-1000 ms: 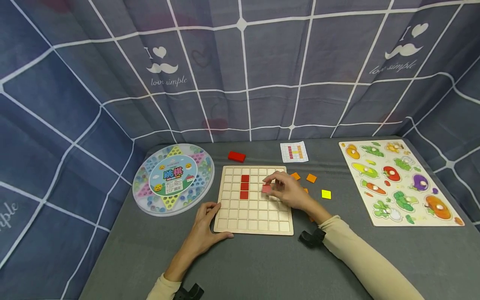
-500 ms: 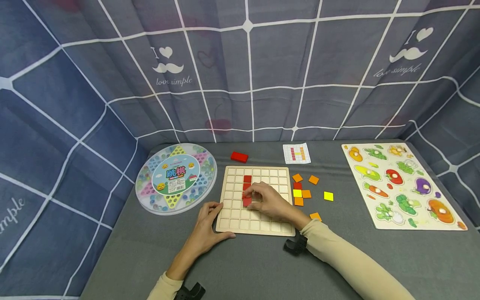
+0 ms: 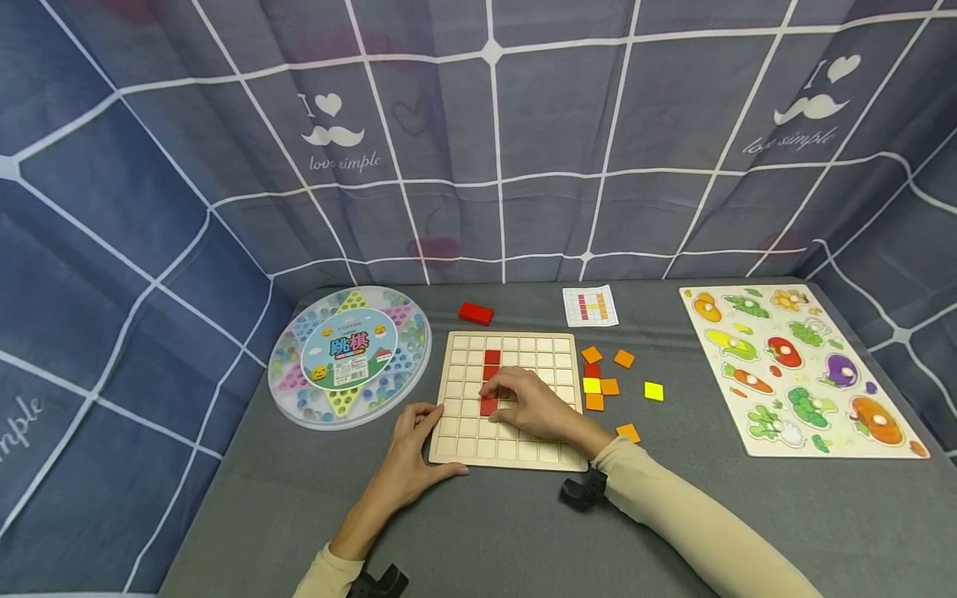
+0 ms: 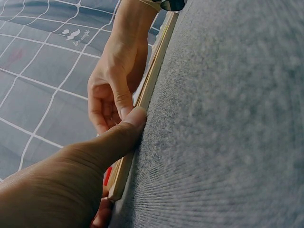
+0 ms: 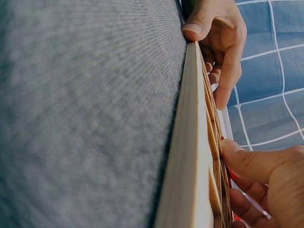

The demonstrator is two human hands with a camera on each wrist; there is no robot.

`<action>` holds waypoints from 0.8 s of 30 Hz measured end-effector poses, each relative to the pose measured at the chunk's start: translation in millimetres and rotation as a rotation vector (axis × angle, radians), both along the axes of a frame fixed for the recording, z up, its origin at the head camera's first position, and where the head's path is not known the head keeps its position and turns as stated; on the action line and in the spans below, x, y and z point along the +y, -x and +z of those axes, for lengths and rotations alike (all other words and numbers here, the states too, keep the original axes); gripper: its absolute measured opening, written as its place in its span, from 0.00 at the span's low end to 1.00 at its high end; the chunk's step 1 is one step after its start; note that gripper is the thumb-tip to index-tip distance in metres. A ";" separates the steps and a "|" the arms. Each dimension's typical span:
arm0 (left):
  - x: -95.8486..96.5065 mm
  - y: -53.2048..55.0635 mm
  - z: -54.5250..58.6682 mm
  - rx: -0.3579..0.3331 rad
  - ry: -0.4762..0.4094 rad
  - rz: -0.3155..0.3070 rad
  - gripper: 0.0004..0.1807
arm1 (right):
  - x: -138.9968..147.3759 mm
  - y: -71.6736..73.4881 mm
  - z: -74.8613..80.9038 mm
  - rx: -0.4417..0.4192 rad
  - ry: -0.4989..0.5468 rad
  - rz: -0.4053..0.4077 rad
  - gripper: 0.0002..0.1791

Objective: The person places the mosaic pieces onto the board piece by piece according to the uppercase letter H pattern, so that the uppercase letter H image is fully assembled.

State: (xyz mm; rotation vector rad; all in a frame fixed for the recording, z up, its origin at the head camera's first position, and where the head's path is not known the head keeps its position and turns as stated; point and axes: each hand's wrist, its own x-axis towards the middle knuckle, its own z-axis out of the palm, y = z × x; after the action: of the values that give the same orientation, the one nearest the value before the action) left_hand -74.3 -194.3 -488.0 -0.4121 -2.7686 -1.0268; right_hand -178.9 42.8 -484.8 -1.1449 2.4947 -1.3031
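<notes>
A square wooden grid board [image 3: 471, 448] lies on the grey table. My left hand [image 3: 409, 448] holds its near left corner, the thumb along the front edge and the fingers at the left side. Over the board, my right hand [image 3: 531, 403] has its fingertips and thumb around a red square tile [image 3: 488, 407] at the lower end of a column of red tiles [image 3: 492, 357]. The fingers hide part of that column. In the right wrist view, red shows by the right thumb [image 5: 237, 154]; the left wrist view shows the left thumb [image 4: 135, 118] against the board's edge.
Right of the board lie several orange tiles [image 3: 610, 387], a few yellow tiles [image 3: 654, 391] and a red one [image 3: 592, 370]. Behind are a red block [image 3: 476, 313] and a pattern card [image 3: 591, 306]. A round marble game box [image 3: 350, 357] stands left, a vegetable puzzle board [image 3: 807, 374] right.
My right hand has carried a red tile leftward across the board to the lower end of the red column, then stayed there. The left hand keeps its hold on the corner.
</notes>
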 end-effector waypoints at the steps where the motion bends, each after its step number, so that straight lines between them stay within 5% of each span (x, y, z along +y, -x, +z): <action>1: -0.1 0.0 -0.1 0.001 0.002 0.000 0.53 | 0.2 0.0 -0.1 0.005 -0.003 0.004 0.17; 24: -0.2 -0.1 -0.2 0.003 0.009 -0.002 0.53 | 2.8 -0.5 -0.7 0.039 -0.014 0.034 0.14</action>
State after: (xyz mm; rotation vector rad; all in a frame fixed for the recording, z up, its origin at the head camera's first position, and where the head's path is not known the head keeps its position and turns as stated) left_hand -74.2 -194.5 -488.2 -0.4169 -2.7716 -1.0142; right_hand -178.4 45.6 -485.5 -1.2150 2.4957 -1.2650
